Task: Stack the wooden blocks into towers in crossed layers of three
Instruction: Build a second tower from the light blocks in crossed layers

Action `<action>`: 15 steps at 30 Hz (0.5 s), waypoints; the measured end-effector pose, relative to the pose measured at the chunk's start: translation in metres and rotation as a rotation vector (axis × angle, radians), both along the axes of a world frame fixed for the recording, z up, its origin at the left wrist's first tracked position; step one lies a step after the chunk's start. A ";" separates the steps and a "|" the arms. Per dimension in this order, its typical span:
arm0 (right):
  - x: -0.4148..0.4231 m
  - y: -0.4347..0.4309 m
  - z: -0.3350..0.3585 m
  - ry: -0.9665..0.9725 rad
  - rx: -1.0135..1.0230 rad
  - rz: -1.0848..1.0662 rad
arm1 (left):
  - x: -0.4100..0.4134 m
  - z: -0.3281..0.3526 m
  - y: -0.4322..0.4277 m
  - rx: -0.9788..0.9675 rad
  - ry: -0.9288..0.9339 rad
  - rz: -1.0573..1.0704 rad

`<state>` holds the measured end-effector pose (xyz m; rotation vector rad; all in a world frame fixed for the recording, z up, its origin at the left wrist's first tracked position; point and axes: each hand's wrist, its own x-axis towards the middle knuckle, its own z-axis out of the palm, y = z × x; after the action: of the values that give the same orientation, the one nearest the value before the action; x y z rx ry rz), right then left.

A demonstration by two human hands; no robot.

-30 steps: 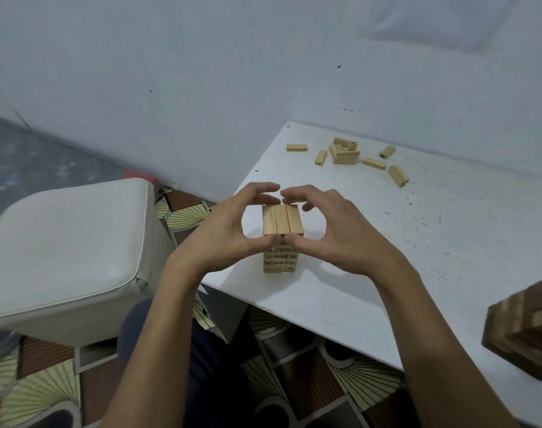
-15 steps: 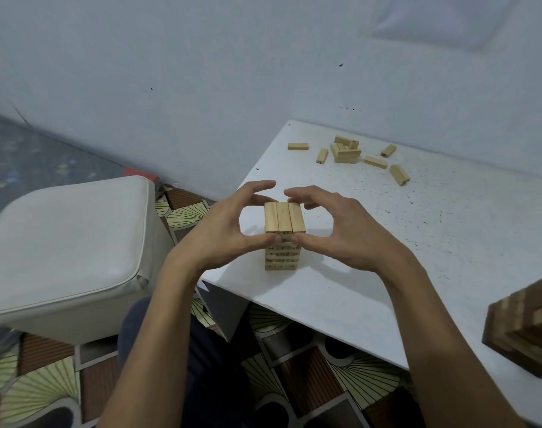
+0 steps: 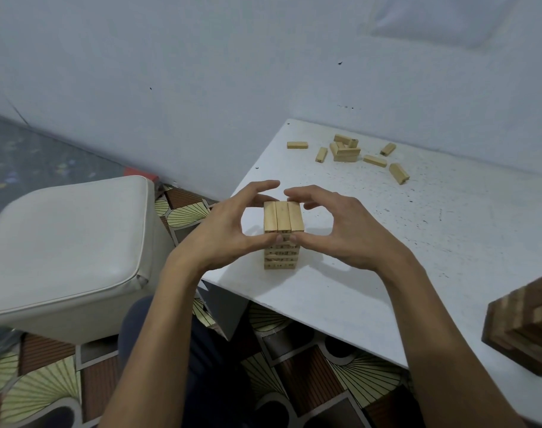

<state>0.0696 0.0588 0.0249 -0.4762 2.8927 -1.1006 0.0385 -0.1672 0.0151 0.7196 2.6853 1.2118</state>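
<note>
Left hand (image 3: 223,230) and right hand (image 3: 340,233) are clasping a pale block tower (image 3: 283,217) near the table's (image 3: 448,242) front-left edge.

A padded stool (image 3: 63,242) is sitting at far left. Each hand is curling round the tower's top, thumb pressing the near face, fingers reaching behind. Loose blocks (image 3: 345,151) are lying well apart near the far edge, and a darker tower (image 3: 529,329) is standing at the right border.

No text, number or sign is showing clearly enough to be read. Some dark marks are sitting on the side of the wooden tower (image 3: 281,253), just under the left grip (image 3: 221,231) and right grip (image 3: 351,234), too blurred to read.
</note>
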 end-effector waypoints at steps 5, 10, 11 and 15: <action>-0.001 -0.001 -0.001 0.011 -0.001 0.007 | 0.001 0.001 0.000 -0.001 0.002 -0.011; 0.001 0.001 -0.001 0.032 -0.014 -0.018 | 0.003 0.000 -0.001 0.013 0.016 -0.028; 0.003 0.002 -0.001 0.035 -0.035 -0.031 | 0.004 0.001 -0.001 0.027 0.021 -0.022; 0.009 0.011 -0.002 0.088 -0.148 -0.118 | 0.009 0.007 0.001 0.099 0.098 0.031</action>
<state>0.0790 0.0694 0.0233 -0.3696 2.9624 -1.3506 0.0470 -0.1663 0.0216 0.7724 2.7403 1.3601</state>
